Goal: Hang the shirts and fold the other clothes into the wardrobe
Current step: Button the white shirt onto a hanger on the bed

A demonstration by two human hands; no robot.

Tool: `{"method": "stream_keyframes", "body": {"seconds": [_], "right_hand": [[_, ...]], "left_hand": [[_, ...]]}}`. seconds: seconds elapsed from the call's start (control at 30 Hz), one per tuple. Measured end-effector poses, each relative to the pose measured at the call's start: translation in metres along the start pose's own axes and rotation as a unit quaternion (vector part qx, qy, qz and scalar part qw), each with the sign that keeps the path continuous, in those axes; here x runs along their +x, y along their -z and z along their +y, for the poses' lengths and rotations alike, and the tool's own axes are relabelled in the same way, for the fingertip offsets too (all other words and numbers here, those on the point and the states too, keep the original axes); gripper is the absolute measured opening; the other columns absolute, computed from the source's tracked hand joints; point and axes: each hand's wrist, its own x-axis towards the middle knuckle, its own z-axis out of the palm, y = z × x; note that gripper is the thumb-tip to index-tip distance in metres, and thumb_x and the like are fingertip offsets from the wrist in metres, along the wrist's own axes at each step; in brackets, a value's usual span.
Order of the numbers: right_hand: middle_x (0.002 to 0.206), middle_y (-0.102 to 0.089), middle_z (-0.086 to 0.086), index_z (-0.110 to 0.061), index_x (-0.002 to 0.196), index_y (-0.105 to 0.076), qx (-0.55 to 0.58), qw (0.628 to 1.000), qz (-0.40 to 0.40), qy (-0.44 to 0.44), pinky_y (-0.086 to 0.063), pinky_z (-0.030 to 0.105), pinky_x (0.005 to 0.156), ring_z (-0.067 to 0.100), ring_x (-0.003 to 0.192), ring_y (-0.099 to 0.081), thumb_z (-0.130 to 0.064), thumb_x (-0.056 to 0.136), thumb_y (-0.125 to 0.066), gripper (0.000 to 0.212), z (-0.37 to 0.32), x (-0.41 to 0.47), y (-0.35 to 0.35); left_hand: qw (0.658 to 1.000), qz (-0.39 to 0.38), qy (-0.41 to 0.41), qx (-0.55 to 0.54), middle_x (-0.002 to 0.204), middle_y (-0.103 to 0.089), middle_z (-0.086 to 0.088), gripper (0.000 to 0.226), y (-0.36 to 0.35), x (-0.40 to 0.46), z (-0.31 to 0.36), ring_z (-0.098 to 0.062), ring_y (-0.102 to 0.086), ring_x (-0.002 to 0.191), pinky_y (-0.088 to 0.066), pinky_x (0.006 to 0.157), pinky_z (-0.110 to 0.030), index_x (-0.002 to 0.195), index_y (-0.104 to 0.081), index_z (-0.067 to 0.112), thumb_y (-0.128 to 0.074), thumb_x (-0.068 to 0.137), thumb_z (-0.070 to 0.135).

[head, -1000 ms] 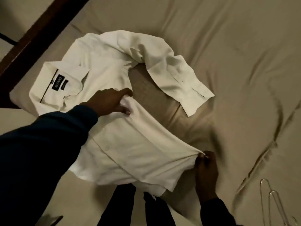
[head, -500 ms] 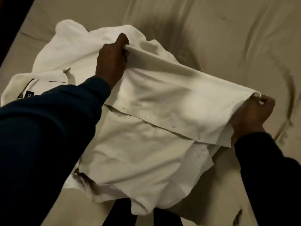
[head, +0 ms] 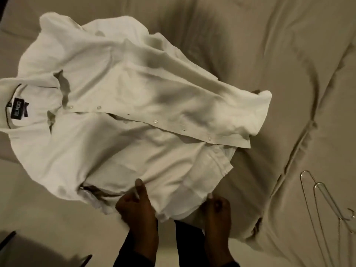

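While the bed point(head: 240, 45) fills nearly everything in sight, its beige sheet is soft and rumpled, with long creases running from twelve o'clock down toward four. Spread across it from nine o'clock to the middle lies the white shirt point(head: 119, 105), a thin, wrinkled woven cloth lying front up, the placket closed with small pale buttons in a slanting line. Its collar point(head: 34, 89) sits at nine o'clock with a black label point(head: 17, 110) inside the neck. One sleeve end bunches in a loose lump at about three o'clock of the shirt. Well apart, at four to five o'clock on the sheet, lie the wire hangers point(head: 323, 205), thin, shiny metal loops overlapping one another. At seven o'clock a dark, blurred shape shows; I cannot tell what it is. At six o'clock both hands meet the shirt's near edge: the left hand point(head: 137, 207) has its grip curled round a fold of the cloth, thumb on top, and the right hand point(head: 216, 209) pinches the hem just beside it. Dark sleeves cover both wrists.
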Motion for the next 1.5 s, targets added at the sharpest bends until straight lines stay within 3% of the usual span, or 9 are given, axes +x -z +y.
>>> {"method": "stream_keyframes", "body": {"seconds": [0.37, 0.53, 0.67, 0.87, 1.1, 1.2, 1.27, 1.37, 1.5], "right_hand": [[0.124, -0.070, 0.001, -0.019, 0.130, -0.060, 0.099, 0.931, -0.350, 0.017, -0.057, 0.027, 0.083, 0.016, 0.111, -0.068, -0.016, 0.097, -0.060, 0.033, -0.033, -0.006, -0.001], [0.106, -0.069, -0.012, -0.024, 0.118, -0.063, 0.014, 0.986, -0.094, 0.135, -0.049, 0.017, 0.083, 0.010, 0.103, -0.065, -0.032, 0.099, -0.056, 0.022, -0.024, 0.018, 0.054], [0.106, -0.066, -0.003, -0.018, 0.120, -0.058, -0.105, 0.988, -0.094, 0.060, -0.045, 0.035, 0.083, 0.019, 0.097, -0.061, -0.036, 0.092, -0.064, 0.033, 0.015, 0.043, 0.083], [0.109, -0.059, 0.014, -0.003, 0.116, -0.058, -0.277, 0.908, 0.150, 0.275, -0.042, 0.049, 0.094, 0.035, 0.104, -0.052, -0.033, 0.083, -0.076, 0.049, 0.008, 0.029, 0.042], [0.119, -0.055, 0.002, -0.012, 0.122, -0.057, -0.155, 0.887, 0.098, 0.424, -0.044, 0.038, 0.097, 0.023, 0.107, -0.054, -0.009, 0.095, -0.059, 0.026, -0.053, 0.033, -0.016], [0.113, -0.063, -0.001, -0.010, 0.116, -0.063, -0.126, 0.875, 0.034, 0.466, -0.051, 0.040, 0.091, 0.015, 0.101, -0.059, -0.005, 0.098, -0.054, 0.021, -0.099, 0.048, -0.024], [0.110, -0.067, -0.002, -0.012, 0.110, -0.065, -0.143, 0.859, 0.008, 0.492, -0.051, 0.043, 0.090, 0.017, 0.100, -0.061, -0.008, 0.099, -0.052, 0.018, -0.120, 0.051, -0.034], [0.108, -0.068, -0.001, -0.013, 0.110, -0.066, -0.166, 0.829, -0.022, 0.533, -0.051, 0.043, 0.088, 0.021, 0.098, -0.061, -0.017, 0.098, -0.049, 0.021, -0.141, 0.040, -0.059], [0.098, -0.069, -0.001, -0.015, 0.109, -0.065, -0.149, 0.811, -0.043, 0.563, -0.049, 0.035, 0.084, 0.020, 0.090, -0.063, -0.007, 0.094, -0.051, 0.022, -0.184, 0.027, -0.095]], "left_hand": [[0.911, -0.221, 0.159, -0.310, 0.118, -0.073, -0.003, 0.033, -0.017, -0.037, -0.028, -0.019, -0.071, 0.106, -0.059, 0.083, -0.037, 0.122, -0.063, 0.022, -0.048, 0.100, 0.042], [0.880, -0.255, 0.221, -0.333, 0.116, -0.074, -0.006, 0.041, -0.005, -0.058, -0.046, -0.023, -0.072, 0.103, -0.058, 0.090, -0.044, 0.134, -0.056, 0.013, -0.047, 0.101, 0.035], [0.895, -0.267, 0.227, -0.276, 0.119, -0.073, -0.006, 0.059, -0.012, -0.084, -0.062, -0.027, -0.069, 0.110, -0.046, 0.105, -0.054, 0.128, -0.061, 0.018, -0.080, 0.080, 0.045], [0.901, -0.187, 0.184, -0.344, 0.117, -0.073, 0.000, 0.031, -0.001, -0.035, -0.064, -0.017, -0.071, 0.104, -0.060, 0.074, -0.029, 0.130, -0.060, 0.020, -0.054, 0.099, 0.023], [0.854, -0.309, 0.287, -0.303, 0.104, -0.077, -0.010, 0.083, 0.003, -0.032, -0.081, -0.026, -0.075, 0.087, -0.062, 0.064, -0.037, 0.120, -0.064, 0.017, -0.094, 0.048, 0.047], [0.881, -0.213, 0.141, -0.398, 0.158, -0.030, -0.012, 0.072, 0.018, -0.004, -0.067, -0.033, -0.041, 0.142, -0.035, 0.114, -0.049, 0.153, -0.033, 0.017, -0.036, 0.098, 0.064], [0.816, -0.246, 0.164, -0.497, 0.164, -0.017, -0.009, 0.071, 0.033, 0.007, -0.066, -0.029, -0.020, 0.152, -0.020, 0.121, -0.045, 0.154, -0.016, 0.019, -0.005, 0.101, 0.065], [0.846, -0.222, 0.274, -0.400, 0.105, -0.077, -0.005, 0.053, 0.035, 0.025, -0.053, -0.014, -0.075, 0.086, -0.061, 0.069, -0.033, 0.115, -0.076, 0.017, -0.061, 0.089, 0.060], [0.936, 0.046, 0.232, -0.259, 0.062, -0.071, -0.010, 0.030, 0.048, 0.056, -0.044, -0.010, -0.057, 0.033, -0.051, 0.041, -0.022, 0.082, -0.062, 0.002, -0.065, 0.097, 0.027]]}}
